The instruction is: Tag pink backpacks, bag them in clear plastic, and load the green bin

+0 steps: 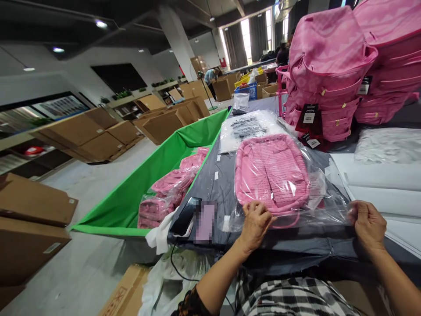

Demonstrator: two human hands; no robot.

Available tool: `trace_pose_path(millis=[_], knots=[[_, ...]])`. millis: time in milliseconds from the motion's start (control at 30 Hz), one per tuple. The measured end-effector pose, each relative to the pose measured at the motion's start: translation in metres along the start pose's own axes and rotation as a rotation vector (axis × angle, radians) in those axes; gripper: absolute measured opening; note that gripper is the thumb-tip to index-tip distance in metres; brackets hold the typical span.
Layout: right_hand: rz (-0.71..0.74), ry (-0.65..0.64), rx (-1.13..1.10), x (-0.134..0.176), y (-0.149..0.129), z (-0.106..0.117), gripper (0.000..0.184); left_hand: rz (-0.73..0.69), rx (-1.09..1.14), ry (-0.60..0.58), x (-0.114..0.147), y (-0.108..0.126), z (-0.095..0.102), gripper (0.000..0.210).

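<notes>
Firstly, a green fabric bin [112, 206] contains pink bags in clear film [154, 213]. Next, the left hand [258, 221], fingers curled nearly closed, grips a transparent plastic sleeve [332, 213] at its near edge. Inside this sleeve, a soft pink bag with a ribbed panel [284, 169] lies flat on the dark cloth-covered table [204, 188]. The right hand [368, 224] pinches the sleeve's right-hand edge between thumb and bent fingers, beside flat white sheets [394, 202].
</notes>
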State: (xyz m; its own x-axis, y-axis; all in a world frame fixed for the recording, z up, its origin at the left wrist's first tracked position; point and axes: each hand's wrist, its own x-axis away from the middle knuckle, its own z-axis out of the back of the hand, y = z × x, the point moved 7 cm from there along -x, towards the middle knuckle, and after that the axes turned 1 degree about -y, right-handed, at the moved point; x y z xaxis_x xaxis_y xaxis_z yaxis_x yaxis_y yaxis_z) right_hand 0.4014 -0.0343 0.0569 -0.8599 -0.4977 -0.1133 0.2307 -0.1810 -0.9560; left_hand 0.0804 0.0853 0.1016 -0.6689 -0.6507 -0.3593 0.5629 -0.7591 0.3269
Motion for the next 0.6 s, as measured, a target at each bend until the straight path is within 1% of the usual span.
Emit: trace_pose_path(millis=[67, 133, 233, 300, 400, 467, 500, 533, 567, 600], knots=[[0.046, 0.025, 0.054, -0.001, -0.002, 0.004, 0.077, 0.038, 0.071, -0.038, -0.011, -0.008, -0.001, 0.020], [0.111, 0.030, 0.135, -0.004, -0.004, 0.007, 0.074, 0.123, 0.187, -0.130, -0.025, -0.022, -0.007, 0.024], [0.115, -0.034, 0.212, -0.013, -0.003, 0.001, 0.071, 0.236, 0.365, -0.275, -0.043, -0.040, -0.022, 0.026], [0.097, -0.063, 0.226, -0.019, -0.004, -0.005, 0.071, 0.242, 0.420, -0.320, -0.050, -0.046, -0.028, 0.025], [0.035, -0.089, 0.162, -0.025, -0.009, -0.013, 0.068, 0.222, 0.446, -0.351, -0.053, -0.049, -0.032, 0.022], [-0.009, -0.112, 0.107, -0.025, -0.014, -0.011, 0.067, 0.217, 0.458, -0.362, -0.053, -0.050, -0.033, 0.021], [-0.021, -0.118, 0.085, -0.025, -0.016, -0.005, 0.067, 0.218, 0.462, -0.363, -0.053, -0.050, -0.033, 0.021], [-0.019, -0.116, 0.078, -0.025, -0.017, 0.005, 0.068, 0.220, 0.465, -0.362, -0.052, -0.050, -0.033, 0.022], [-0.007, -0.098, 0.093, -0.026, -0.017, 0.021, 0.068, 0.222, 0.468, -0.361, -0.052, -0.051, -0.033, 0.023], [0.018, -0.059, 0.139, -0.027, -0.016, 0.041, 0.069, 0.224, 0.473, -0.360, -0.051, -0.051, -0.033, 0.023]])
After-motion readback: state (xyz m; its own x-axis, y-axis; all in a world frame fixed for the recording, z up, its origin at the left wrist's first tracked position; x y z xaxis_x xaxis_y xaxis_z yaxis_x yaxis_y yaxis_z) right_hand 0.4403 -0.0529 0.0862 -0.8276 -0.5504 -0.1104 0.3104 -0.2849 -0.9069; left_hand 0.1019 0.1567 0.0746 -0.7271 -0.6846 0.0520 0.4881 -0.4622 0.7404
